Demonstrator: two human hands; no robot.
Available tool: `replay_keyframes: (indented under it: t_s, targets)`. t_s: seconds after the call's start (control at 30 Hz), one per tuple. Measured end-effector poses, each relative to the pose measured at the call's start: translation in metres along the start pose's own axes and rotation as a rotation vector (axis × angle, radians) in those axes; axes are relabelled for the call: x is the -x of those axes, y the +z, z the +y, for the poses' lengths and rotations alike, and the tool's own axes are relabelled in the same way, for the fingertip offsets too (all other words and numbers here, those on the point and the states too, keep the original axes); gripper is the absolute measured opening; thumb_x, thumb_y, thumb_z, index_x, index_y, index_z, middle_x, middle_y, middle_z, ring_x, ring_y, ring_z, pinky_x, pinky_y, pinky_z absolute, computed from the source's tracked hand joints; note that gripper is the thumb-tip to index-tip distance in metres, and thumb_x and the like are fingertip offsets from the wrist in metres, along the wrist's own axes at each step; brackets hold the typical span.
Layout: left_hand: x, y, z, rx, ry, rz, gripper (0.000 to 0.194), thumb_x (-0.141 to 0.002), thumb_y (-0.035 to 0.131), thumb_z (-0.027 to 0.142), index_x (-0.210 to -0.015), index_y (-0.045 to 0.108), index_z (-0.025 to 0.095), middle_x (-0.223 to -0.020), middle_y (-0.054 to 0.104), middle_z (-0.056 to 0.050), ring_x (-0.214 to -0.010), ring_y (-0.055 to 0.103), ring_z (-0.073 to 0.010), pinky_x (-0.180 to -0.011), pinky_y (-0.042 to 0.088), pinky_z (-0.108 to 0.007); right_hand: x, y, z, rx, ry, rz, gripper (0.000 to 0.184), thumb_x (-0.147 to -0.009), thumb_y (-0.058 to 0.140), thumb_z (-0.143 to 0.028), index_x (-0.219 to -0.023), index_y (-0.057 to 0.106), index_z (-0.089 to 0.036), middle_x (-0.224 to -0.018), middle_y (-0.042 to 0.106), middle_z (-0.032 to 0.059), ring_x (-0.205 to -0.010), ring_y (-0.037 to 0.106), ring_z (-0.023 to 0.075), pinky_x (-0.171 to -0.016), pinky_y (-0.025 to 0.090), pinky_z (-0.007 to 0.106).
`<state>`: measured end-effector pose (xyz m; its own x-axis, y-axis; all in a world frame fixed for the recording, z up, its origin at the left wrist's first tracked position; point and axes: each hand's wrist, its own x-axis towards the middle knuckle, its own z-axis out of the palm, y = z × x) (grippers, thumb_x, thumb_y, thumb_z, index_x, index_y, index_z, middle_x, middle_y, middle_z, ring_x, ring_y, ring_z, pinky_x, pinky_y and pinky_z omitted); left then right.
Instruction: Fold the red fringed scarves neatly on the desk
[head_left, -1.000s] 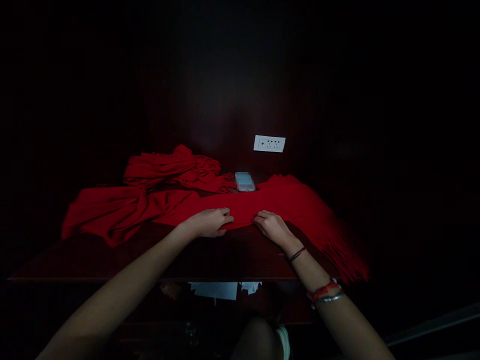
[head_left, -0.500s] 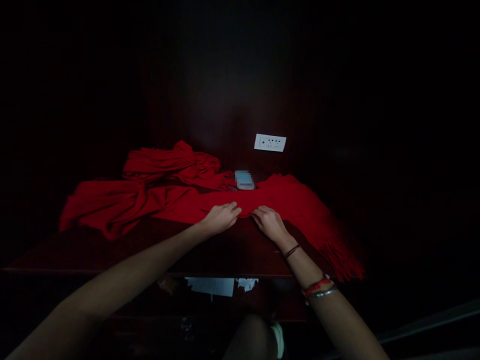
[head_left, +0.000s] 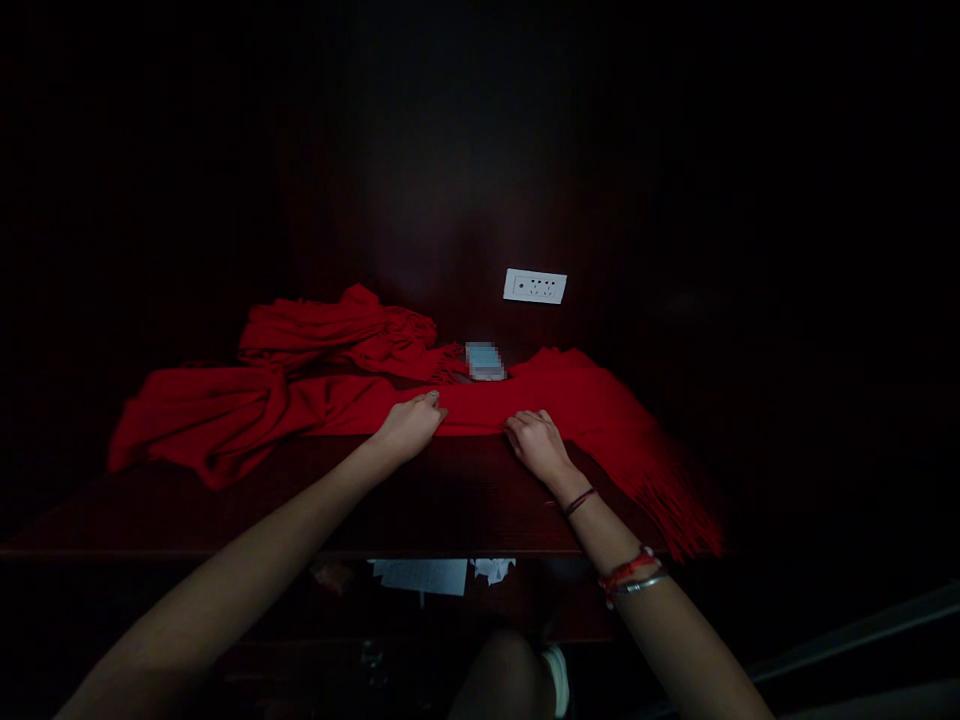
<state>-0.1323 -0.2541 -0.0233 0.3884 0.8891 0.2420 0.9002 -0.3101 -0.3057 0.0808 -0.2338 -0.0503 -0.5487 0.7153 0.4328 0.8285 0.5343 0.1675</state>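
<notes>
A long red scarf [head_left: 480, 408] lies across the dark wooden surface, bunched up at the left and spreading to a fringed end at the right. My left hand [head_left: 411, 425] is closed on its near edge, left of the middle. My right hand [head_left: 536, 440] grips the same edge farther right, fingers curled over the cloth. Between the two hands the scarf's edge runs nearly straight. Behind its left part lies a second crumpled red cloth [head_left: 330, 332] with a fringe.
A small pale blurred object [head_left: 485, 361] lies behind the scarf. On the dark wall is a white socket plate [head_left: 535, 286]. White papers [head_left: 424, 576] show below the front edge of the dark wooden surface [head_left: 450, 510]. A knee [head_left: 506, 675] is underneath.
My left hand has moved left along the scarf's near edge, widening the gap between my hands. My right hand has stayed at nearly the same place on the scarf.
</notes>
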Motion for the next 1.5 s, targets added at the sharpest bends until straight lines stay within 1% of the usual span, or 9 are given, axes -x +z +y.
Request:
replay_keyframes:
  t_s: [0.1, 0.23, 0.43, 0.57, 0.73, 0.9, 1.07, 1.33, 1.5]
  targets:
    - [-0.002, 0.007, 0.000, 0.060, 0.028, 0.006, 0.023, -0.082, 0.033, 0.019, -0.086, 0.055, 0.015, -0.088, 0.051, -0.009, -0.070, 0.055, -0.0176, -0.051, 0.041, -0.024, -0.002, 0.001, -0.007, -0.033, -0.047, 0.030, 0.016, -0.081, 0.043, -0.023, -0.089, 0.055, -0.017, -0.085, 0.057, 0.0053, -0.081, 0.047, 0.0169, -0.073, 0.026, 0.030]
    - [-0.005, 0.012, 0.001, 0.120, 0.031, 0.055, 0.019, -0.081, 0.036, 0.023, -0.088, 0.053, 0.017, -0.089, 0.051, -0.007, -0.072, 0.054, -0.0175, -0.053, 0.041, -0.024, -0.005, 0.003, -0.017, -0.089, -0.169, 0.085, 0.029, -0.078, 0.049, -0.029, -0.104, 0.049, -0.017, -0.091, 0.056, 0.0055, -0.086, 0.044, 0.0177, -0.076, 0.025, 0.030]
    - [-0.008, 0.016, 0.000, 0.241, 0.104, 0.105, 0.023, -0.082, 0.036, 0.033, -0.083, 0.053, 0.016, -0.084, 0.054, -0.006, -0.076, 0.053, -0.0176, -0.063, 0.040, -0.026, -0.008, 0.007, -0.017, -0.052, -0.163, 0.067, 0.018, -0.083, 0.041, -0.024, -0.079, 0.057, -0.017, -0.074, 0.057, 0.0028, -0.075, 0.046, 0.0146, -0.071, 0.024, 0.028]
    - [-0.010, 0.018, -0.001, 0.330, 0.138, 0.106, 0.025, -0.084, 0.032, 0.028, -0.078, 0.054, 0.017, -0.081, 0.057, -0.005, -0.079, 0.052, -0.0178, -0.068, 0.038, -0.027, -0.007, 0.007, -0.016, -0.052, -0.149, 0.088, 0.019, -0.084, 0.040, -0.024, -0.079, 0.057, -0.017, -0.074, 0.057, 0.0031, -0.073, 0.046, 0.0143, -0.069, 0.024, 0.027]
    - [-0.012, 0.017, 0.000, 0.577, 0.109, 0.090, 0.013, -0.075, 0.040, 0.017, -0.076, 0.054, 0.016, -0.077, 0.058, -0.002, -0.074, 0.051, -0.0135, -0.068, 0.037, -0.023, -0.008, 0.006, -0.016, -0.026, -0.156, 0.072, 0.019, -0.084, 0.040, -0.021, -0.079, 0.057, -0.016, -0.074, 0.057, 0.0033, -0.073, 0.046, 0.0145, -0.068, 0.024, 0.027]
    - [-0.012, 0.010, -0.004, 0.747, 0.147, 0.073, 0.016, -0.076, 0.039, 0.019, -0.076, 0.055, 0.014, -0.072, 0.057, -0.002, -0.068, 0.051, -0.0104, -0.064, 0.038, -0.018, -0.008, 0.008, -0.016, 0.003, -0.149, 0.057, 0.021, -0.084, 0.037, -0.021, -0.077, 0.056, -0.016, -0.075, 0.057, 0.0041, -0.074, 0.046, 0.0151, -0.069, 0.024, 0.028]
    - [-0.010, 0.014, -0.006, 0.564, 0.183, 0.091, 0.012, -0.074, 0.044, 0.022, -0.077, 0.054, 0.016, -0.078, 0.057, -0.002, -0.074, 0.051, -0.0122, -0.068, 0.038, -0.021, -0.008, 0.008, -0.017, 0.006, -0.146, 0.039, 0.021, -0.084, 0.036, -0.020, -0.078, 0.056, -0.016, -0.076, 0.057, 0.0045, -0.075, 0.046, 0.0156, -0.070, 0.025, 0.028]
    - [-0.008, 0.013, -0.002, 0.150, 0.019, 0.139, 0.020, -0.076, 0.037, 0.017, -0.085, 0.055, 0.017, -0.091, 0.057, -0.006, -0.086, 0.051, -0.0186, -0.073, 0.037, -0.029, -0.008, 0.008, -0.017, 0.011, -0.143, 0.023, 0.020, -0.084, 0.036, -0.018, -0.080, 0.055, -0.015, -0.077, 0.057, 0.0056, -0.076, 0.046, 0.0161, -0.070, 0.026, 0.028]
    - [0.006, 0.007, -0.048, -0.069, -0.078, 0.118, 0.027, -0.076, 0.034, 0.010, -0.093, 0.055, 0.016, -0.092, 0.057, -0.007, -0.088, 0.050, -0.0199, -0.074, 0.036, -0.030, -0.008, 0.008, -0.016, 0.015, -0.144, 0.027, 0.021, -0.084, 0.036, -0.019, -0.078, 0.055, -0.015, -0.077, 0.058, 0.0055, -0.076, 0.047, 0.0166, -0.070, 0.026, 0.028]
